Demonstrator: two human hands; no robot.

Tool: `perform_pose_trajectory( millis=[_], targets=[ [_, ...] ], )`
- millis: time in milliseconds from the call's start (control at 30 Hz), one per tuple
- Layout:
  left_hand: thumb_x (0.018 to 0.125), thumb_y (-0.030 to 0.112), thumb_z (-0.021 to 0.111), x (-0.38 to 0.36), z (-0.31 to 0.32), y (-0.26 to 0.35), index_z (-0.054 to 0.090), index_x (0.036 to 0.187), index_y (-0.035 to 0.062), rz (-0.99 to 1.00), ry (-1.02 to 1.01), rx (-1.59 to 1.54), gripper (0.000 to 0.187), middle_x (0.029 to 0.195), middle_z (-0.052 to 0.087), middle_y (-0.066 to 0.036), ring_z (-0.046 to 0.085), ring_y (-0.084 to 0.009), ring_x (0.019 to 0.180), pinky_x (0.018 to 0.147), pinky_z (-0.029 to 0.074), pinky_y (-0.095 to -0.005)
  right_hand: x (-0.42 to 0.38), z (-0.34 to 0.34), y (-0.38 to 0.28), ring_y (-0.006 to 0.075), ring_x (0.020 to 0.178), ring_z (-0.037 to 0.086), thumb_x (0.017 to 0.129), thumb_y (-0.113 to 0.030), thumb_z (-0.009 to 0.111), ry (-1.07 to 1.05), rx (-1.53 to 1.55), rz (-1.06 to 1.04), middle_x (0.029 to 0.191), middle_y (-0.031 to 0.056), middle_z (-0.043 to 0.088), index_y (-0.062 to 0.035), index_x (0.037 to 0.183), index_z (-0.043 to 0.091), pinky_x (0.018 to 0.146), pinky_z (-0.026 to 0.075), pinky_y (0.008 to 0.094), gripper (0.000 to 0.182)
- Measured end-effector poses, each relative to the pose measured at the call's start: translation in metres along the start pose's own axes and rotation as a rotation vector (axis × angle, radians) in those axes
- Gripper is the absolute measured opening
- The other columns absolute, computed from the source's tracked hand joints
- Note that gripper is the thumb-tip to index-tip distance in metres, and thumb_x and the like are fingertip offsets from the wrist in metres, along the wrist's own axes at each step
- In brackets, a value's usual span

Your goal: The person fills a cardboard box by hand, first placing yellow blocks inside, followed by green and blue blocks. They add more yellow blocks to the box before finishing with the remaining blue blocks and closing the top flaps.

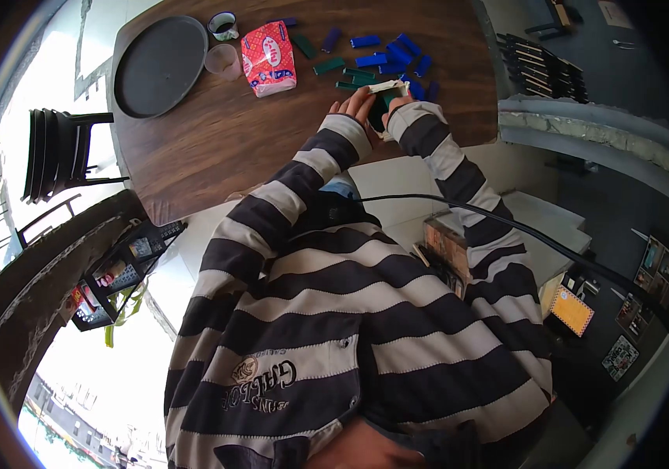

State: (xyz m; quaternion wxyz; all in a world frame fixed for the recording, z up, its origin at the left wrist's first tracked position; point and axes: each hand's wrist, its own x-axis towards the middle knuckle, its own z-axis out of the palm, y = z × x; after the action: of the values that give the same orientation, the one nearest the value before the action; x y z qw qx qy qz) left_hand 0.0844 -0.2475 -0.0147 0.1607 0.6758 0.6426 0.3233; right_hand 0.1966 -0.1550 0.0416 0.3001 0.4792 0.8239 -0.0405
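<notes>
A small cream-rimmed bag (387, 84), seemingly of cloth, is at the table's near edge, its mouth open and a dark green inside showing. My left hand (356, 105) holds its left side, fingers slightly spread along the rim. On the other side, my right hand (397, 104) grips the bag near its mouth; my sleeve hides part of that hand. Just beyond lie several small blue oblong blocks (371, 60) and several dark green blocks (329, 66), loosely scattered. What the bag contains is hard to make out.
On the brown wooden table (217, 148) stand a round black tray (160, 66), a patterned mug (223, 26), a translucent cup (223, 62) and a pink packet (269, 59). Stacked black chairs (61, 152) are at left. A black cable (506, 223) crosses over my right arm.
</notes>
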Motion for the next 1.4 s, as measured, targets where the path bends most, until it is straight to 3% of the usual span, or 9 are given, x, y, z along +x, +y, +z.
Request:
perform_pose_trajectory(
  millis=[267, 933, 1067, 1100, 1133, 1233, 1267, 1333, 1400],
  targets=[
    [0.064, 0.024, 0.060, 0.000, 0.020, -0.012, 0.039, 0.121, 0.0064, 0.051, 0.073, -0.055, 0.063, 0.126, 0.035, -0.014, 0.047, -0.0310, 0.105, 0.086, 0.040, -0.0407, 0.037, 0.017, -0.023, 0.0133, 0.097, 0.051, 0.086, -0.035, 0.032, -0.204, -0.454, -0.121, 0.109, 0.0011, 0.054, -0.0196, 0.103, 0.052, 0.084, 0.038, 0.0290, 0.030],
    [0.066, 0.018, 0.060, 0.000, 0.002, -0.006, 0.032, 0.126, 0.0082, 0.044, -0.054, -0.200, 0.067, 0.130, 0.028, -0.016, 0.043, -0.0374, 0.106, 0.088, 0.040, -0.0403, 0.133, 0.120, -0.006, 0.0178, 0.100, 0.050, 0.082, -0.050, 0.030, -0.179, -0.300, -0.140, 0.113, 0.0022, 0.052, -0.0223, 0.101, 0.053, 0.085, 0.037, 0.0346, 0.040],
    [0.065, 0.015, 0.059, 0.002, -0.007, -0.013, 0.029, 0.127, 0.0076, 0.174, -0.075, -0.263, 0.069, 0.130, 0.028, -0.017, 0.041, -0.0386, 0.109, 0.092, 0.037, -0.0396, 0.058, 0.056, -0.008, 0.0196, 0.103, 0.049, 0.076, -0.046, 0.046, -0.082, -0.401, -0.376, 0.118, 0.0039, 0.049, -0.0212, 0.107, 0.052, 0.091, 0.034, 0.0286, 0.040],
    [0.065, 0.014, 0.059, 0.005, -0.018, -0.016, 0.029, 0.127, 0.0074, 0.222, -0.074, -0.287, 0.069, 0.130, 0.028, -0.018, 0.041, -0.0390, 0.110, 0.093, 0.036, -0.0394, 0.056, 0.046, -0.005, 0.0226, 0.104, 0.049, 0.081, -0.043, 0.039, -0.021, -0.309, -0.542, 0.115, 0.0083, 0.051, -0.0154, 0.114, 0.049, 0.090, 0.037, 0.0342, 0.044],
    [0.069, 0.017, 0.058, 0.006, -0.029, -0.017, 0.033, 0.124, 0.0059, 0.251, -0.008, -0.411, 0.062, 0.129, 0.028, -0.020, 0.039, -0.0388, 0.112, 0.093, 0.035, -0.0405, 0.061, 0.033, -0.007, 0.0240, 0.104, 0.049, 0.074, -0.034, 0.057, -0.283, -0.237, -0.357, 0.114, 0.0108, 0.052, -0.0108, 0.110, 0.050, 0.090, 0.037, 0.0313, 0.043],
    [0.078, 0.017, 0.052, 0.007, -0.004, -0.051, 0.044, 0.112, 0.0023, 0.225, 0.280, -0.443, 0.038, 0.120, 0.036, -0.022, 0.044, -0.0324, 0.109, 0.085, 0.042, -0.0379, 0.004, 0.007, 0.037, 0.0221, 0.096, 0.054, 0.084, -0.018, 0.050, -0.259, 0.939, -0.584, 0.109, 0.0122, 0.054, -0.0006, 0.113, 0.047, 0.084, 0.042, 0.0282, 0.034],
    [0.075, 0.008, 0.056, 0.011, -0.011, -0.057, 0.046, 0.108, 0.0029, 0.215, 0.348, -0.460, 0.035, 0.113, 0.042, -0.019, 0.049, -0.0298, 0.102, 0.081, 0.045, -0.0339, -0.005, -0.001, 0.050, 0.0210, 0.095, 0.055, 0.087, -0.018, 0.047, -0.397, 1.243, -0.579, 0.109, 0.0124, 0.054, 0.0002, 0.114, 0.046, 0.081, 0.044, 0.0286, 0.033],
    [0.070, 0.000, 0.056, 0.019, -0.003, -0.077, 0.048, 0.104, 0.0034, 0.152, 0.346, -0.428, 0.035, 0.108, 0.045, -0.016, 0.052, -0.0293, 0.095, 0.079, 0.045, -0.0328, -0.027, -0.046, 0.073, 0.0183, 0.095, 0.055, 0.088, -0.017, 0.045, -0.422, 1.470, -0.527, 0.107, 0.0110, 0.055, -0.0005, 0.114, 0.046, 0.079, 0.045, 0.0276, 0.031],
    [0.067, -0.003, 0.054, 0.033, 0.003, -0.092, 0.049, 0.102, 0.0043, 0.136, 0.250, -0.394, 0.036, 0.105, 0.047, -0.015, 0.051, -0.0299, 0.094, 0.077, 0.045, -0.0336, -0.010, -0.040, 0.109, 0.0177, 0.093, 0.056, 0.088, -0.014, 0.045, -0.356, 1.669, -0.424, 0.107, 0.0113, 0.055, -0.0016, 0.113, 0.047, 0.076, 0.046, 0.0266, 0.028]
  ],
)
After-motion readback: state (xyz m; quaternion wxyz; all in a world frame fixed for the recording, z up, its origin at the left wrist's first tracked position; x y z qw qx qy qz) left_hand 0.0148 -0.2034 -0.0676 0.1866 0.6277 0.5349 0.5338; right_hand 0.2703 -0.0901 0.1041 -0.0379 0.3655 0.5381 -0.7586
